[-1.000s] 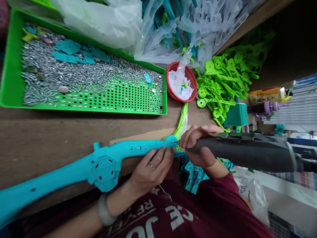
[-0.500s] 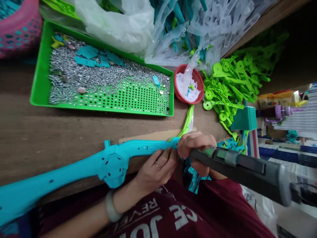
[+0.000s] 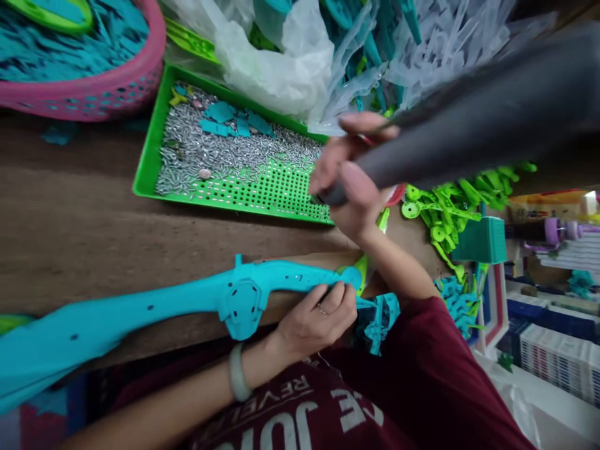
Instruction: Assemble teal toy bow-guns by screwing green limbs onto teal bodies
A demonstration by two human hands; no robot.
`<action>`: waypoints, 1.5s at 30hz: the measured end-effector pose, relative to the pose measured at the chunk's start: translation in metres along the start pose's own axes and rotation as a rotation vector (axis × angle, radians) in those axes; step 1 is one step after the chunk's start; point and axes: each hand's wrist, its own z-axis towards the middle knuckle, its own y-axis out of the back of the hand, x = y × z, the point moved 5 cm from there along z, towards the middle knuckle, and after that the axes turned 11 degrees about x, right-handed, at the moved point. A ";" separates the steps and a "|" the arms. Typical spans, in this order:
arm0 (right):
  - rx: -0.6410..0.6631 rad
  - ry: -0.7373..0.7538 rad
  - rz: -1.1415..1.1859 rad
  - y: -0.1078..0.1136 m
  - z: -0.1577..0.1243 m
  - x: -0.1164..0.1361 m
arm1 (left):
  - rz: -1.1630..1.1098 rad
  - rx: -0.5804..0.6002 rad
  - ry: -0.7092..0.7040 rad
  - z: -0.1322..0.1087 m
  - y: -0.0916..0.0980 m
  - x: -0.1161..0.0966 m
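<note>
My left hand (image 3: pixel 315 319) grips the right end of a long turquoise plastic piece (image 3: pixel 154 309) that lies along the near edge of the wooden table (image 3: pixel 70 225). My right hand (image 3: pixel 349 172) is wrapped round the front of a dark grey power screwdriver (image 3: pixel 469 122). It holds the tool's tip over the right end of a green perforated tray (image 3: pixel 150 159) full of small silver screws (image 3: pixel 225 147).
A pink basket (image 3: pixel 94 94) of turquoise parts stands at the far left. Clear plastic bags (image 3: pixel 300 56) of parts lie behind the tray. A heap of lime-green plastic parts (image 3: pixel 450 206) lies to the right, beside a small teal box (image 3: pixel 480 239).
My right hand has lifted the screwdriver away from the end of the turquoise piece and carried it up over the screw tray. My left hand stays on the piece.
</note>
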 end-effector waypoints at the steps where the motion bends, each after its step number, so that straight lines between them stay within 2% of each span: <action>1: -0.032 0.025 0.034 -0.010 0.012 -0.008 | 0.007 0.004 0.005 0.000 0.001 -0.001; 3: -0.067 0.054 0.086 -0.027 0.026 -0.020 | 0.009 0.043 0.025 0.000 0.002 -0.001; 5: -0.050 -0.005 0.088 -0.038 0.030 -0.031 | 0.000 0.083 0.032 -0.001 0.005 0.000; 9: -0.040 -0.157 0.063 -0.038 0.024 -0.042 | -0.013 0.076 -0.037 -0.006 0.010 0.003; 12: -0.034 -0.180 0.084 -0.038 0.021 -0.043 | -0.019 0.083 -0.062 -0.007 0.008 0.008; 17: -0.059 -0.121 0.101 -0.042 0.029 -0.041 | 0.000 0.063 -0.065 -0.004 0.006 0.009; 20: -0.118 0.032 0.159 -0.032 0.030 -0.015 | 0.019 0.031 -0.068 -0.004 0.007 0.008; 22: -0.186 0.085 0.165 -0.015 0.018 0.015 | -0.008 0.022 -0.057 -0.005 0.007 0.009; 24: -0.237 0.094 0.149 0.006 -0.008 0.050 | -0.051 0.028 -0.050 -0.006 0.006 0.010; 27: -0.242 0.101 0.151 0.031 -0.065 0.096 | -0.092 0.038 -0.061 -0.007 0.004 0.012; 29: -0.242 0.059 0.110 0.039 -0.106 0.110 | -0.081 0.030 -0.080 -0.006 0.005 0.011; 32: -0.254 0.011 0.056 0.041 -0.154 0.106 | -0.027 0.027 -0.103 -0.005 0.007 0.010; 35: -0.264 0.023 0.029 0.036 -0.180 0.089 | 0.033 0.030 -0.124 -0.003 0.008 0.008; 41: -0.270 0.081 -0.041 0.028 -0.185 0.061 | 0.052 0.039 -0.151 -0.006 0.002 0.004; 43: -0.205 0.083 -0.021 0.027 -0.181 0.058 | 0.045 0.035 -0.145 -0.008 0.001 0.004; 45: -0.083 0.085 0.045 0.026 -0.176 0.059 | 0.043 0.036 -0.137 -0.009 0.001 0.005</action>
